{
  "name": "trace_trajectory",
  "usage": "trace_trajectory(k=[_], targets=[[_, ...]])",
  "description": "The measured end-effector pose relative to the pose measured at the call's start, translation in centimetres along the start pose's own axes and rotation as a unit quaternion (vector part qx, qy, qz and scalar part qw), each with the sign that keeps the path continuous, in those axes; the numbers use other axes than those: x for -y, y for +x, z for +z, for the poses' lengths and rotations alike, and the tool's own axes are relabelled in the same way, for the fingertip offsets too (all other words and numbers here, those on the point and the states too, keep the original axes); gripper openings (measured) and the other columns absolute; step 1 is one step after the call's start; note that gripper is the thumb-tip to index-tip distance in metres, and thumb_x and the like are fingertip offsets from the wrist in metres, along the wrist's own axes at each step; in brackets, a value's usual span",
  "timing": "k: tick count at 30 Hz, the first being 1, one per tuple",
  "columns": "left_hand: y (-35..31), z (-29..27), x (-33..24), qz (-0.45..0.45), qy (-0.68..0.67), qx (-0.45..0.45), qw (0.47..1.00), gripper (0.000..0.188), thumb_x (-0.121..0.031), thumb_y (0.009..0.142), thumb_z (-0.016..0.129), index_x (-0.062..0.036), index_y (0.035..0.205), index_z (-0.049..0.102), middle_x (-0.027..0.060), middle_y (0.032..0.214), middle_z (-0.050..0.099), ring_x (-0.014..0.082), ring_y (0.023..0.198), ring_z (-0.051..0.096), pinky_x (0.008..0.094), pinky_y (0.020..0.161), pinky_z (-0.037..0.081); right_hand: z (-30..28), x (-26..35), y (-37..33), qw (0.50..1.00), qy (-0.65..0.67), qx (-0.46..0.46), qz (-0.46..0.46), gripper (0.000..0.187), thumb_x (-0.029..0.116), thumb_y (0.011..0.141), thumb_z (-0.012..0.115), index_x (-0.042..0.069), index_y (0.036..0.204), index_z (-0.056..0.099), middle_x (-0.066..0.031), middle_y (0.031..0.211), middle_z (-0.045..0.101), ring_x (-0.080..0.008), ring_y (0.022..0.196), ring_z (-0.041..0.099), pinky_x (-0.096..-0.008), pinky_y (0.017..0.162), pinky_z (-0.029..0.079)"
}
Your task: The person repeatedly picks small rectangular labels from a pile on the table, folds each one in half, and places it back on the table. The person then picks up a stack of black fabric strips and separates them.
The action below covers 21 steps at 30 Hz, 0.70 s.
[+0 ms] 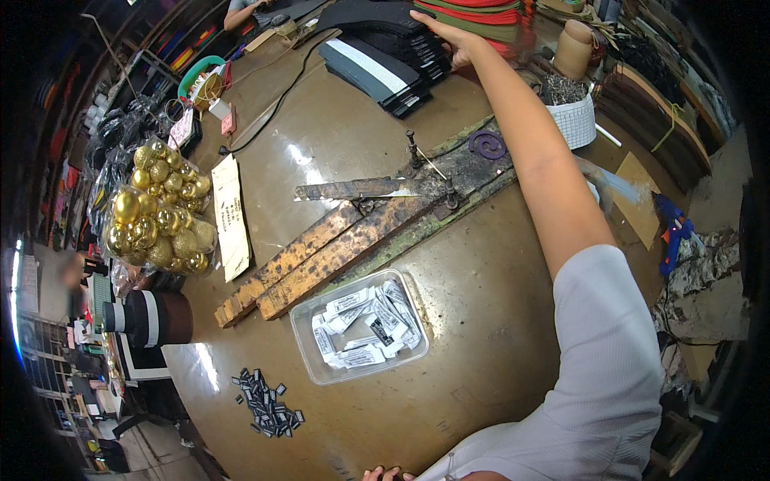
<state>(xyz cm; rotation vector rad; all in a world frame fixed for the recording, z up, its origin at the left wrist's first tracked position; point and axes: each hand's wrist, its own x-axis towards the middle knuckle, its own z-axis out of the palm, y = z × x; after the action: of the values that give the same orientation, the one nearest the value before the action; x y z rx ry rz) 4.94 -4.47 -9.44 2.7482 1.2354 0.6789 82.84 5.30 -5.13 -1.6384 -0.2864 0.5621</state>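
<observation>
My right arm stretches to the far side of the table, where my right hand (pixel 455 40) grips the right edge of a stack of black curved pieces (pixel 381 22). Part of that hand is hidden by the stack. Just in front lies another dark pile with a white-striped top piece (pixel 373 68). At the lower edge only the fingertips of my left hand (pixel 387 474) show, near the table's front; whether they hold anything is out of sight. A clear plastic box (pixel 361 377) of white printed labels (pixel 349 303) stands mid-table, with a heap of small black tags (pixel 269 405) to its left.
A long-handled wooden clamp-like tool (pixel 345 248) lies diagonally across the table. Bags of gold baubles (pixel 160 228) and a paper strip (pixel 231 216) lie left. A black cable (pixel 281 112) runs farther back. A white basket (pixel 571 120) and a blue glue gun (pixel 676 232) are right.
</observation>
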Motion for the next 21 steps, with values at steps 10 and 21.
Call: trace_trajectory(k=[10,21], targets=[[-0.4,0.6,1.8,0.054,0.017,-0.009,0.998,0.016,-0.024,0.078,0.065,-0.0158,0.092,0.067,0.0079,0.106,0.061,0.0304,0.103,0.058,0.046,0.094,0.041,-0.4,0.7,-1.5,0.995,0.072,0.032,0.057,0.13,0.083,0.055,0.064,0.001,0.146,0.021,-0.0173,0.149,0.023,-0.0324,0.134,0.027,-0.0555,0.105,0.027],[0.6,0.4,0.0,0.029,0.049,-0.045,0.997,0.016,-0.033,0.083,0.062,-0.0205,0.092,0.067,0.0021,0.104,0.064,0.0244,0.102,0.061,0.042,0.096,0.039,-0.2,1.9,-3.8,0.991,0.095,0.025,0.092,0.091,0.077,0.058,0.069,0.005,0.112,0.054,-0.0085,0.098,0.059,-0.0196,0.093,0.057,-0.0438,0.081,0.044]])
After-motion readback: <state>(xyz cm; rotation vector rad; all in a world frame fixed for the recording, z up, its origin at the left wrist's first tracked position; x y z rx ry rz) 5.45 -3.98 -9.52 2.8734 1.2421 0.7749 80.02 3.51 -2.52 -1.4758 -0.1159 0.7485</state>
